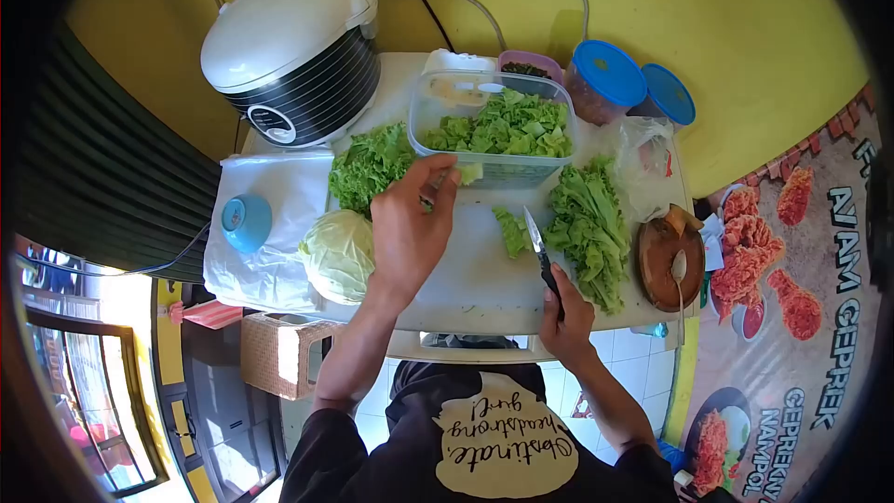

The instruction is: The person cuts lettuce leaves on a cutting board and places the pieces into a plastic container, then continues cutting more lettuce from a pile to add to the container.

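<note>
My left hand [410, 233] is raised in front of the clear plastic container [521, 170], its fingers pinched together on a small pale green lettuce piece [472, 171]. Inside that container lies a heap of cut lettuce [512, 126]. My right hand [568, 319] grips a knife [538, 247] by its black handle, the blade pointing up and away from me. Beside the blade a small lettuce leaf piece [513, 231] rests on the white table. A bunch of lettuce [591, 233] lies right of the knife, and curly lettuce [370, 168] lies behind my left hand.
A whole cabbage [337, 256] sits left of my left wrist, near a blue bowl [247, 222] on plastic sheets. A rice cooker [289, 56] stands back left. Blue-lidded tubs [607, 74] are back right. A stone mortar [659, 265] with a spoon [679, 270] stands at the right edge.
</note>
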Tool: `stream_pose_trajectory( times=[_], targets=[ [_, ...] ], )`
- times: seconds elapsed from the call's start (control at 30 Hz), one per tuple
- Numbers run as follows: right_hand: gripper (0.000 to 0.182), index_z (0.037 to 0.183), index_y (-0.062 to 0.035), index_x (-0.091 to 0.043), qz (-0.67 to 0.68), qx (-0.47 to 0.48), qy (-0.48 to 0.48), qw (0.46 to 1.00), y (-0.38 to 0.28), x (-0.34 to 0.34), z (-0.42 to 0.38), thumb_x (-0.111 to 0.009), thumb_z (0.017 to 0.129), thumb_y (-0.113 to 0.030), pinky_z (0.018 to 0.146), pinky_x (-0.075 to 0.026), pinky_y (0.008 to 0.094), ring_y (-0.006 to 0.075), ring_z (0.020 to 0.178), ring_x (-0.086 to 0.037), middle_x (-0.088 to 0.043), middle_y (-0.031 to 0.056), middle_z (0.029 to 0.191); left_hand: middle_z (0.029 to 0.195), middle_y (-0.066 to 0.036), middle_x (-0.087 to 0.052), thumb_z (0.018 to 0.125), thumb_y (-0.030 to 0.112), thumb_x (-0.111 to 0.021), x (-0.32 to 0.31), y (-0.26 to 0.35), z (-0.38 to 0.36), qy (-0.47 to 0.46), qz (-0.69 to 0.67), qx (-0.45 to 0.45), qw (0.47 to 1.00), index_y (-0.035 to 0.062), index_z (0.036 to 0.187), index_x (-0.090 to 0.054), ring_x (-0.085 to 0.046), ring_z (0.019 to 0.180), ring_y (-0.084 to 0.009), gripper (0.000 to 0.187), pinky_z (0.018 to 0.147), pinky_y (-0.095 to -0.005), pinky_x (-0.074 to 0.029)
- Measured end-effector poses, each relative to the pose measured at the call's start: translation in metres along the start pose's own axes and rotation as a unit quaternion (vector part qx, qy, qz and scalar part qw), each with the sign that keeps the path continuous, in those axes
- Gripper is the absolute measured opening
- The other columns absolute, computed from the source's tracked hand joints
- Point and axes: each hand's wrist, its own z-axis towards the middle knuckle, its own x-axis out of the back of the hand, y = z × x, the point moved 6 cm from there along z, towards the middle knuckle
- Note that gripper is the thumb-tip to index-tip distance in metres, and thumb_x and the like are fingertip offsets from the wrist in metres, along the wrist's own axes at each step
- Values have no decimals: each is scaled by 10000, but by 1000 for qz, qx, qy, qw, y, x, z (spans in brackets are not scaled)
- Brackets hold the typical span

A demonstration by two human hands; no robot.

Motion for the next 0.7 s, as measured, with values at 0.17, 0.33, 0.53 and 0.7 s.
stream_pose_trajectory(
  times=[0.17,0.33,0.53,0.7],
  targets=[
    [475,1398,35,-560,4,-6,8,1000,-4,0,-1,-632,929,41,457,-430,291,180,498,-526,-592,94,734,925,-139,-765,921,101,-729,13,7,26,64,34,25,997,47,1129,-737,-708,703,-216,216,661,-340,-562],
    [441,1391,57,-550,12,-25,30,999,0,4,-3,-603,954,33,511,-497,298,221,569,-633,-700,200,905,1044,-129,-721,913,132,-744,-11,26,9,110,60,-129,984,66,1127,-754,-685,756,-237,224,675,-367,-560],
    [404,1393,66,-532,28,-59,23,998,5,4,-5,-559,995,2,554,-506,302,215,613,-643,-710,222,953,1046,-150,-659,894,173,-758,-84,-12,-33,-144,135,-101,975,57,1155,-715,-683,887,-318,288,744,-425,-566],
    [391,1397,58,-528,30,-51,38,998,4,4,-5,-543,1014,-17,533,-468,293,165,561,-561,-700,158,869,1016,-158,-630,879,145,-744,-93,-29,-39,-161,199,-89,963,24,1049,-684,-665,951,-351,217,810,-461,-556]
  ],
)
